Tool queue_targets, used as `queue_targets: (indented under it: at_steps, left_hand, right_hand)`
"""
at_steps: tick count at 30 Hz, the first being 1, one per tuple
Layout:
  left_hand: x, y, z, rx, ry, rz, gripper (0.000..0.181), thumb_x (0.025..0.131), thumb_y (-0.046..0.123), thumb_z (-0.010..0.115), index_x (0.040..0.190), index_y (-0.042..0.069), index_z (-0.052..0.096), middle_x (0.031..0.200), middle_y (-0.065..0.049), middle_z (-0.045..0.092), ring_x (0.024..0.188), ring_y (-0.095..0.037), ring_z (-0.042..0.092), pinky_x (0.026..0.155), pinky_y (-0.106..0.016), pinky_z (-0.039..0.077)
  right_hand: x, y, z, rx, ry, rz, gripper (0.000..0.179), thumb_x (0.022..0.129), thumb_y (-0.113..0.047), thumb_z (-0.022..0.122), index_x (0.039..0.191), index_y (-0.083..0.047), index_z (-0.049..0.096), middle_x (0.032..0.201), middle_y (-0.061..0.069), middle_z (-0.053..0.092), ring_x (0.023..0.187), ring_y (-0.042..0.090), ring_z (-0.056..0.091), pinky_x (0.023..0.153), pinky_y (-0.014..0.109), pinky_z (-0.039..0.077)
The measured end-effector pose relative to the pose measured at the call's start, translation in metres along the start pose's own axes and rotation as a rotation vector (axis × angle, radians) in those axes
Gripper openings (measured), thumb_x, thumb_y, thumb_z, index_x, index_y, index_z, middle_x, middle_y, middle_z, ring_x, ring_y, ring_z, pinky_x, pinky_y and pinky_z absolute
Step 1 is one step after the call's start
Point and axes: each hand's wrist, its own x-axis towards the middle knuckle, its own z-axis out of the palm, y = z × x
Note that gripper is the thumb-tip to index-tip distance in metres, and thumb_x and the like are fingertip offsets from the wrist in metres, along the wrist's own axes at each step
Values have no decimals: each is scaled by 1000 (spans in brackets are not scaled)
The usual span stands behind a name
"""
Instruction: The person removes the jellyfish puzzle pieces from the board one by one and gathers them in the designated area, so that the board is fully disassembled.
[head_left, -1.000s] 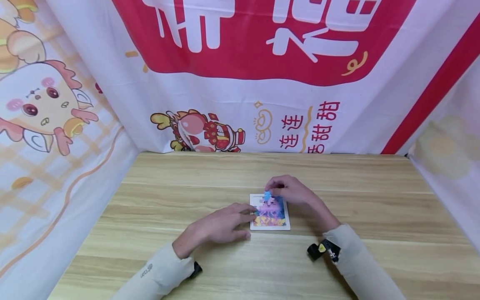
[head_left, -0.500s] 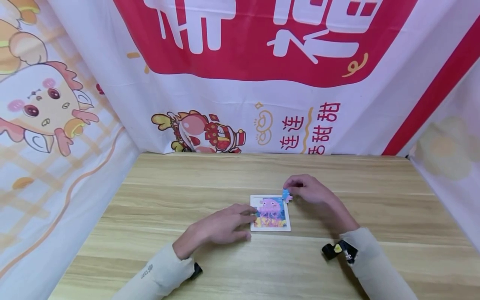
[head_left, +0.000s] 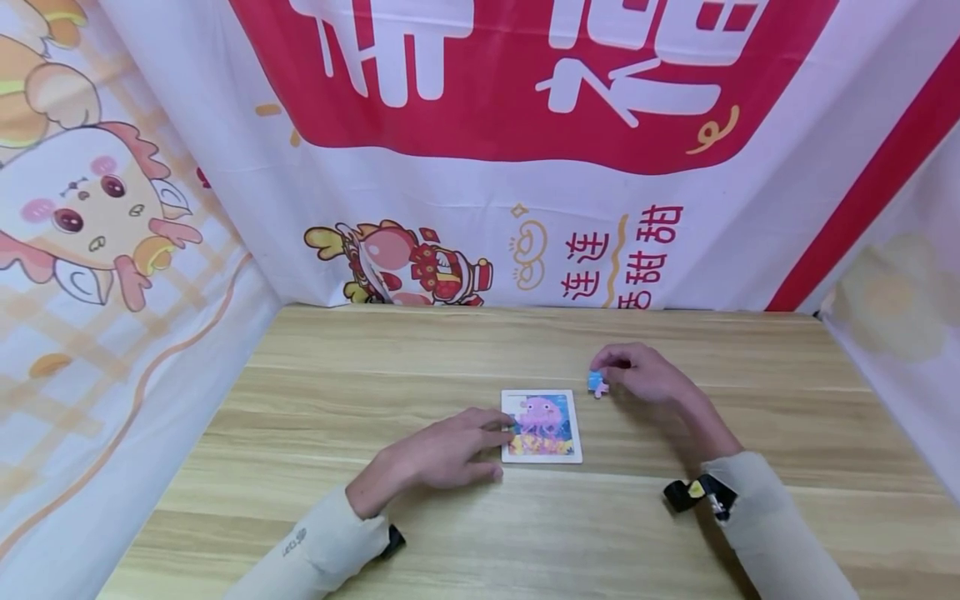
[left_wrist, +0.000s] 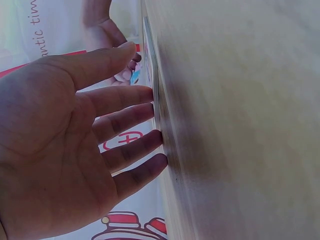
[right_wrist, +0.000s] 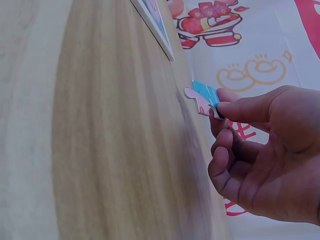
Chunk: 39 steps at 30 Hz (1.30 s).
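A square jigsaw puzzle (head_left: 538, 427) with a white frame and a pink jellyfish picture lies on the table. Its upper left part shows white where the picture is absent. My left hand (head_left: 457, 447) rests at the puzzle's left edge, fingers extended and fingertips on the frame; in the left wrist view the left hand (left_wrist: 75, 135) holds nothing. To the right of the puzzle, my right hand (head_left: 643, 372) pinches a blue and pink puzzle piece (head_left: 597, 382) between thumb and forefinger. In the right wrist view the piece (right_wrist: 204, 98) is close over the table, the other fingers curled.
The wooden table (head_left: 360, 367) runs back to a white and red printed cloth (head_left: 525, 192). Another patterned cloth (head_left: 112, 333) hangs along the left side, and a pale one (head_left: 892, 317) along the right. Each wrist carries a small black camera (head_left: 682, 495).
My right hand has carried the puzzle piece from above the puzzle out to the right, past the frame's edge. The left hand has stayed at the frame.
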Motion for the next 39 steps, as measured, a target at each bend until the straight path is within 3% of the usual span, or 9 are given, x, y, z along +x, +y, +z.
queue_targets:
  at_steps: [9,20,28,39]
  left_hand:
    - [-1,2,-1,-23,-1,-2,58,107,40,66,158,16,54,173,-2,41,160,-25,38,133,-46,35]
    - [-1,2,-1,-38,-12,-12,57,107,39,66,158,17,54,173,0,40,160,-24,37,133,-47,35]
    - [-1,2,-2,-37,-18,-23,58,107,40,65,159,18,53,174,0,39,161,-23,36,133,-46,34]
    - [-1,2,-2,-41,-17,-22,58,107,40,65,159,18,53,174,0,39,161,-24,36,133,-47,34]
  right_hand:
    - [7,6,2,15,13,24,20,107,-6,58,116,-8,76,108,13,73,87,24,62,73,31,56]
    - [15,2,10,-85,63,51,21,107,-6,59,115,-11,78,116,11,75,102,24,63,85,32,53]
    - [19,3,11,-110,72,44,21,107,-5,59,114,-11,78,116,11,76,107,26,66,94,42,57]
    - [16,2,11,-89,78,52,22,108,-7,58,118,-10,77,116,12,74,103,25,65,88,35,56]
